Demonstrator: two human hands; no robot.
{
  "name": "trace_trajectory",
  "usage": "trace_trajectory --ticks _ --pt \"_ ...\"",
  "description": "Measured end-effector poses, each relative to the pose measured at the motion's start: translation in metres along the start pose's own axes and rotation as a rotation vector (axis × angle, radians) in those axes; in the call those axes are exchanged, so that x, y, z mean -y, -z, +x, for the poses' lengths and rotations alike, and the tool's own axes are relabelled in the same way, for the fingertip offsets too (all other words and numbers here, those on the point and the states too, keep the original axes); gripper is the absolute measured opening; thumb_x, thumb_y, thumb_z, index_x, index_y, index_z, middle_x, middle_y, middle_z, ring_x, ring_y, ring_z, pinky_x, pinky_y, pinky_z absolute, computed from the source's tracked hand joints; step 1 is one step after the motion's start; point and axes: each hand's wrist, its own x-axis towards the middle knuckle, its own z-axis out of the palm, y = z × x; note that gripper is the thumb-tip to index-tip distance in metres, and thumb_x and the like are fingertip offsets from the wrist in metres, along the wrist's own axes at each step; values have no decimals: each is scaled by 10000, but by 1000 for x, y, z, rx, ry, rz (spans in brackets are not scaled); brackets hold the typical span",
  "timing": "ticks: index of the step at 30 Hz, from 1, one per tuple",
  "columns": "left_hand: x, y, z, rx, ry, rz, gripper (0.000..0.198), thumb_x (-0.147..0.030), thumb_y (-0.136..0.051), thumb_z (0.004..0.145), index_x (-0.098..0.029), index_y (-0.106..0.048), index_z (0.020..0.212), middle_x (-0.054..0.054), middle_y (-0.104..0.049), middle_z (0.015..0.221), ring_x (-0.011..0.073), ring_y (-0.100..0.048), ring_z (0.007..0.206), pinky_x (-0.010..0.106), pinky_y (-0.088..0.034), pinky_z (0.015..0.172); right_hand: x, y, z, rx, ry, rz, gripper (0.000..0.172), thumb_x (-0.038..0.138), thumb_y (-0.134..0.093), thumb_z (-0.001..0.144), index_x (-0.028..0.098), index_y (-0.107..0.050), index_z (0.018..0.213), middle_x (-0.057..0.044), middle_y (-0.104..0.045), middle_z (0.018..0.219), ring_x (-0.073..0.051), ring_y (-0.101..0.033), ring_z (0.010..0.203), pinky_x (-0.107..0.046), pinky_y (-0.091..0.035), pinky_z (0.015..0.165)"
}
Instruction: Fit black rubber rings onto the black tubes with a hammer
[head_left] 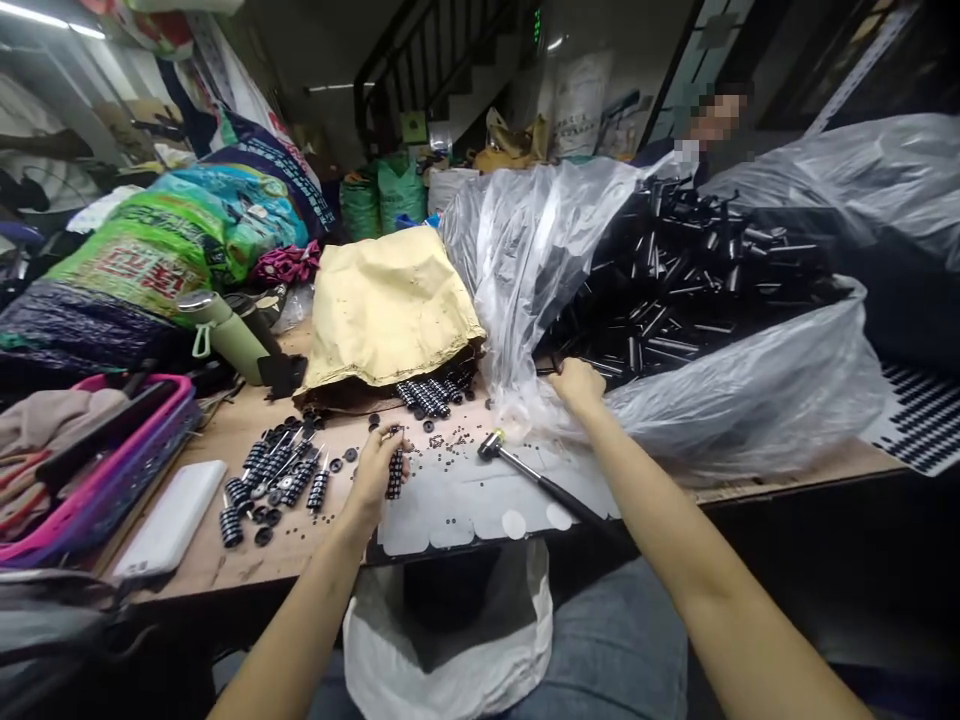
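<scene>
My left hand [375, 465] is closed around a black ribbed cylinder [395, 475] with pale markings, held upright over the table. My right hand [580, 385] reaches to the mouth of a clear plastic bag [765, 365]. Its fingers are curled on a black tube [545, 371], which is mostly hidden. Many loose black tubes [664, 310] fill the bag. Beside my left hand, several ribbed cylinders with thin metal pins [274, 465] lie among black discs [262, 536]. A hammer [536, 475] with a black grip rests between my hands, on a pale sheet [439, 510].
More ribbed cylinders [431, 395] spill from a yellow sack [394, 305]. On the left are a green bottle [229, 335], a white box-like object [172, 520] and a pink basket [161, 410]. An open white sack [517, 665] hangs below the table edge. Another person [709, 130] is behind the bag.
</scene>
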Motion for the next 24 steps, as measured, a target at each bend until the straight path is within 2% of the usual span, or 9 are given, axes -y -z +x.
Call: trace_trajectory --ticks 4,6,8,9,11,14,16,19,24 --pt "-9 -18 -19 37 23 -55 404 -390 -630 647 -168 -491 954 -52 -494 644 25 -383 373 142 -263 321 34 -9 -44 162 160 270 360 398 -439 827 114 -588 990 -108 -647 920 -132 -616 785 -202 -453 632" --pt "-11 -27 -23 79 38 -67 391 -386 -654 630 -152 -517 913 -64 -473 562 25 -359 352 138 -240 312 51 -27 -80 325 216 399 316 427 -501 798 143 -614 879 -58 -664 796 -118 -623 667 -218 -487 593" --pt "-10 -32 -25 90 61 -85 350 -385 -668 618 -141 -521 822 -82 -430 459 28 -339 328 136 -229 309 63 -45 -113 629 158 774 382 482 -520 769 116 -600 846 -70 -652 763 -151 -630 674 -290 -514 630" --pt "-8 -33 -26 76 73 -92 332 -381 -674 610 -141 -510 771 -89 -408 418 29 -326 316 136 -225 307 66 -50 -126 690 136 862 423 514 -512 760 114 -592 870 -77 -645 786 -165 -632 699 -323 -518 655" --pt "-3 -30 -29 49 100 -91 322 -374 -686 596 -148 -479 696 -94 -391 377 28 -313 299 136 -219 302 69 -52 -141 666 215 865 547 555 -585 675 133 -552 1023 -113 -607 981 -214 -605 878 -392 -489 773" --pt "4 -22 -35 83 122 -50 326 -376 -688 591 -153 -460 659 -91 -396 374 30 -321 297 135 -219 298 69 -40 -144 504 614 526 971 493 -759 460 208 -343 1290 -126 -335 1338 -281 -329 1224 -460 -281 1008" --pt "8 -19 -39 108 119 -6 331 -386 -685 596 -152 -458 647 -88 -398 386 31 -334 302 135 -226 299 70 -33 -143 483 813 314 1077 412 -789 444 217 -235 1347 -109 -248 1387 -278 -209 1281 -454 -180 1058" --pt "14 -17 -42 122 100 -63 339 -450 -608 664 -151 -499 780 -70 -457 494 35 -371 324 139 -239 300 71 -33 -145 465 860 222 1055 377 -754 521 174 -156 1366 -128 -286 1360 -255 -249 1264 -416 -222 1053" --pt "26 -12 -37 82 -13 -35 351 -460 -528 731 -171 -526 931 -56 -473 614 33 -410 380 142 -294 333 56 -50 -155 432 748 299 1047 523 -722 505 147 -199 1330 -152 -305 1326 -263 -281 1242 -416 -257 1040"
